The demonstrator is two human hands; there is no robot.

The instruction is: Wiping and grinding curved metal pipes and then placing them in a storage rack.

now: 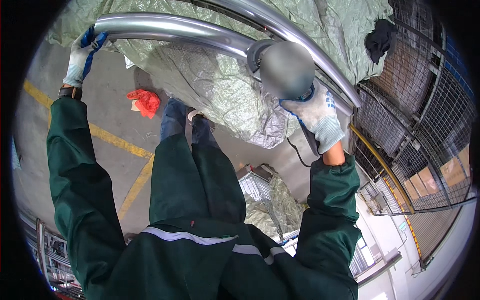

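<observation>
A curved, shiny metal tube point(170, 25) lies across a crinkled silvery-green sheet. My left hand point(82, 55), in a white and blue glove, is closed around the tube's left end. My gloved right hand point(312, 107) grips an angle grinder point(253, 54), whose dark round head is against or just over the tube's right part. A round blur hides most of the grinder, so the exact contact cannot be seen. A black cord point(298, 152) hangs below that hand. Just beyond runs a second curved metal tube point(305, 42).
The silvery-green sheet point(200, 80) drapes down toward my legs. A red plastic bag point(145, 102) lies on the grey floor near a yellow line point(107, 135). Wire mesh cages point(425, 125) with cartons stand at right. A black cloth point(380, 40) rests on the sheet.
</observation>
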